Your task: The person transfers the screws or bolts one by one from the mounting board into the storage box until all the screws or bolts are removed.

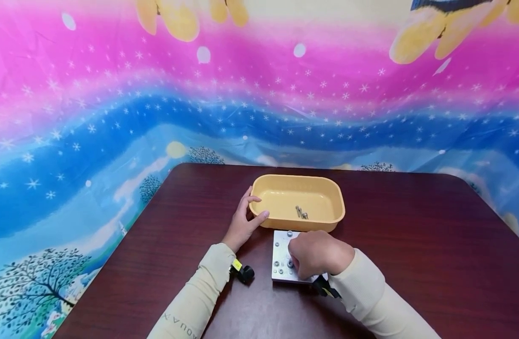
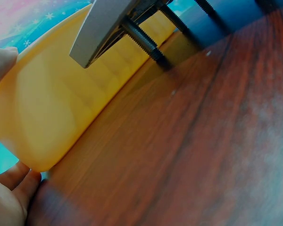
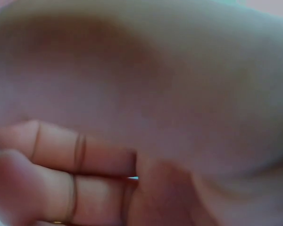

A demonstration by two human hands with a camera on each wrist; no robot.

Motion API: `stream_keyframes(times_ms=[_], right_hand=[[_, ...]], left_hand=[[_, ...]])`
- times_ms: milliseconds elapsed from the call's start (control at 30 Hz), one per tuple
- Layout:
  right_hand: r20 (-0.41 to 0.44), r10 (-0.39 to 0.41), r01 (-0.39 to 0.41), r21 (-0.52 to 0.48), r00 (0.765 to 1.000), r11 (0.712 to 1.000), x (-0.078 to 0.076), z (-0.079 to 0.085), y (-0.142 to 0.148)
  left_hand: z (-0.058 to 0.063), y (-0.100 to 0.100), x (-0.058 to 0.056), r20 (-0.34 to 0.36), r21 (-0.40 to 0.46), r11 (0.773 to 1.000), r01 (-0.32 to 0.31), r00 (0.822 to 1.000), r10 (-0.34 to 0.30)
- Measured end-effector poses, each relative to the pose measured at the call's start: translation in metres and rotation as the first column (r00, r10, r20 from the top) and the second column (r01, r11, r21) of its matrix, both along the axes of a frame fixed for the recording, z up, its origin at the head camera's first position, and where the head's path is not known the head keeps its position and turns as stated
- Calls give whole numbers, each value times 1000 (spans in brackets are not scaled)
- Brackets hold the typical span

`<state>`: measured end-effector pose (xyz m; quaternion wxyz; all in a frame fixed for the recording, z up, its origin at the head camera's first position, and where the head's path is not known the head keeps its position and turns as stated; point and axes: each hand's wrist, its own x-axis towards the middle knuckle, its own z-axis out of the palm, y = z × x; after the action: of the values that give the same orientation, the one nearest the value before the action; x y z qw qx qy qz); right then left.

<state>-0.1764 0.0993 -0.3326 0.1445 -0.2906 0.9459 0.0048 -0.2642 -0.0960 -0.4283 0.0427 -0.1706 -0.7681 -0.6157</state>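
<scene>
At the left end of a yellow plastic basin (image 1: 265, 222), my left hand (image 1: 244, 219) grips the rim, its thumb at the near corner. In the left wrist view, fingers show beside the basin wall (image 2: 52, 113). Several screws (image 1: 301, 213) lie inside the basin. My right hand (image 1: 320, 252) is over a silvery metal plate (image 1: 280, 256) in front of the basin, fingers curled down and covering its right part. Its fingertips are hidden; I cannot tell what they hold. Several screw heads (image 1: 290, 264) show on the plate, and threaded shafts (image 2: 144, 38) stick out underneath.
All this stands on a dark reddish-brown wooden table (image 1: 411, 226) with rounded far corners. A printed cloth (image 1: 259, 94) with snowflakes and trees hangs behind and left of it. A small black camera (image 1: 244, 273) sits at the left wrist, another (image 1: 324, 287) at the right wrist.
</scene>
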Motion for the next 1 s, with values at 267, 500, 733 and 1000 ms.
stream_keyframes(times_ms=[267,500,733,1000], right_hand=[[12,-15,15,18,1000,1000,-1,-1,-1],[-12,-15,15,5,1000,1000,0,-2,-1],[-7,-31,31,24,1000,999,1,-2,-3],[-4,-49,49,35,999,998,-1,-3,-4]], left_hand=[[4,0,3,3,-1,1000,4,1000,-4],[4,0,4,18,-6,1000,-5,1000,5],[4,0,3,11,4,1000,4,1000,-4],[3,0,2,7,14,1000,8,1000,-8]])
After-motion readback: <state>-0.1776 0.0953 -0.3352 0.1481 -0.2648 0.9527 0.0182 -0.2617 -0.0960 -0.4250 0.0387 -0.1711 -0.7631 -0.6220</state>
